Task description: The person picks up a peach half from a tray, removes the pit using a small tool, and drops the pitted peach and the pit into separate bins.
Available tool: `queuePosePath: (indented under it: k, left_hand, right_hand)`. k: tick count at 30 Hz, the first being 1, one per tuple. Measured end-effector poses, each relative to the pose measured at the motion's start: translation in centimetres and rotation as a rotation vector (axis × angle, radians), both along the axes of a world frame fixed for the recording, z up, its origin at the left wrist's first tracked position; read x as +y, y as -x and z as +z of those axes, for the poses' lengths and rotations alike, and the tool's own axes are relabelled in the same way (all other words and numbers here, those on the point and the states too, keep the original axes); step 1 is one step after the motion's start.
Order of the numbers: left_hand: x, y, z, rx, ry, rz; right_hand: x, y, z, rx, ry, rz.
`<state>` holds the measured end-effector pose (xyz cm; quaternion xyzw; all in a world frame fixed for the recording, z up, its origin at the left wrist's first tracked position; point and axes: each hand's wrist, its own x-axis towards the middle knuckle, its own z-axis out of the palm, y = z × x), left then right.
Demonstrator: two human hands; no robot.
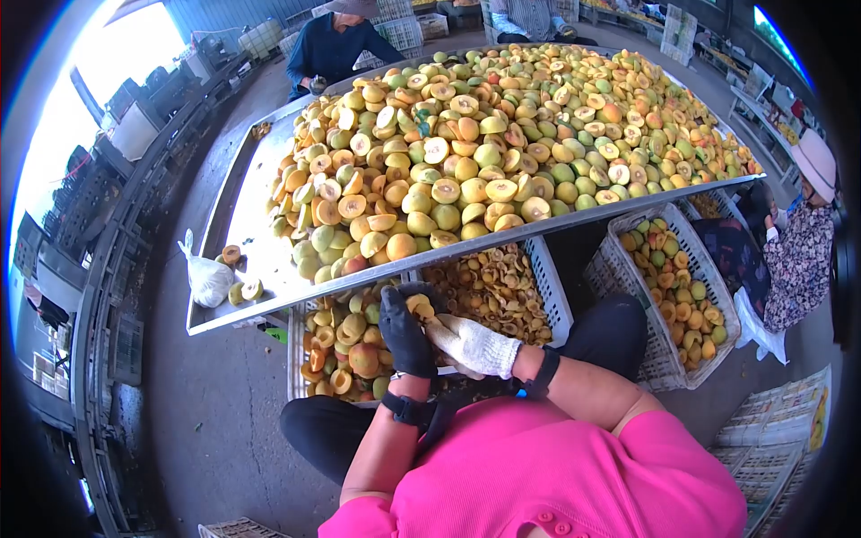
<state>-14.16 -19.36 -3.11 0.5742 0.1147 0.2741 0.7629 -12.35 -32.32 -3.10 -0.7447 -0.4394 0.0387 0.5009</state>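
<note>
My left hand (405, 334), in a dark glove, is closed around a halved yellow fruit (420, 308) above the crates. My right hand (468, 344), in a white knitted glove, meets it from the right, its fingers pressed together at the fruit; whether it grips anything else is hidden. Beneath my left hand, a crate (298, 359) holds whole and halved fruit. Behind my right hand, another crate (558, 291) holds small cut pieces. A large heap of halved fruit (466, 166) covers much of the metal table (242, 296) ahead.
A tied white bag (208, 276) lies on the table's left corner. To the right stands a fruit-filled crate (625, 291). One person (332, 49) is at the far left side, another (531, 18) at the far edge, and a third (803, 251) sits at the right. Stacked crates (776, 412) stand lower right.
</note>
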Motion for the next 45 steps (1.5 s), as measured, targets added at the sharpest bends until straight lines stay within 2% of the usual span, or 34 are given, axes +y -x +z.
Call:
queuePosePath:
  k: [2,4,5,6,8,11,14,17,20,23,26,27,30,32,34,37,38,40,42,43,45]
  left_hand:
    - [0.3,-0.3,0.6,0.005,0.120,-0.079]
    - [1.4,-0.1,0.8,0.057,0.355,-0.288]
    - [1.5,-0.1,0.9,0.055,0.346,-0.328]
    - [1.6,0.0,1.0,0.053,0.336,-0.368]
    - [1.4,0.2,1.2,-0.003,0.062,-0.319]
    - [2.0,0.4,1.0,0.142,-0.034,-0.376]
    - [3.3,-0.4,0.0,0.127,0.157,-0.531]
    - [3.3,0.0,0.1,0.068,-0.126,-0.539]
    - [3.8,-0.2,-0.3,0.062,-0.216,-0.574]
    - [3.4,0.0,-0.4,0.070,0.364,-0.589]
    - [3.7,-0.7,-1.6,-0.121,0.727,-0.530]
    - [4.9,-0.6,-1.8,-0.145,0.934,-0.542]
    - [9.8,1.1,-0.3,0.156,-0.258,-0.100]
    - [12.9,0.3,-1.2,0.047,-0.630,0.144]
    - [12.9,-1.0,1.1,0.091,-0.616,0.257]
    - [13.3,-5.8,2.5,0.160,-0.966,0.274]
    - [12.9,-7.5,3.3,0.321,-0.935,0.229]
    - [12.1,-10.7,3.6,0.316,-1.336,0.332]
    - [11.3,-13.2,3.6,0.449,-1.398,0.249]
    - [10.8,-14.1,3.0,0.438,-1.519,0.322]
    - [10.8,-15.3,2.8,0.486,-1.589,0.267]
  right_hand:
    - [-1.1,0.6,4.0,1.070,0.027,0.143]
    - [-1.5,0.3,3.9,1.220,0.069,0.203]
    - [-1.7,0.3,3.9,1.295,0.091,0.234]
    - [-1.8,0.3,4.1,1.260,0.094,0.229]
    - [-1.9,0.6,4.6,1.191,0.101,0.220]
    - [-1.8,0.3,3.4,1.309,0.122,0.249]
    - [-1.8,0.1,2.4,1.481,0.075,0.350]
    - [-2.2,0.1,2.1,1.622,-0.013,0.465]
    - [-2.1,-0.1,0.9,1.810,-0.148,0.648]
    - [-1.6,-0.3,0.7,1.863,-0.222,0.772]
    - [-1.8,-0.6,-0.3,1.917,-0.338,0.892]
    - [-2.0,-1.0,-0.6,1.882,-0.352,0.939]
    - [-3.7,-1.8,-0.3,1.835,-0.394,0.677]
    - [-4.0,-2.2,-1.1,1.821,-0.389,0.444]
    - [-3.7,-2.7,-3.0,1.860,-0.407,0.263]
    - [-3.2,-3.0,-2.8,1.798,-0.339,0.134]
    - [-3.2,-3.1,-2.8,1.778,-0.321,0.141]
    - [-3.2,-3.4,-2.6,1.734,-0.284,0.152]
    - [-3.4,-3.5,-1.7,1.699,-0.298,0.163]
    - [-3.4,-3.5,-1.6,1.690,-0.296,0.153]
    - [-3.3,-3.5,-1.6,1.648,-0.286,0.136]
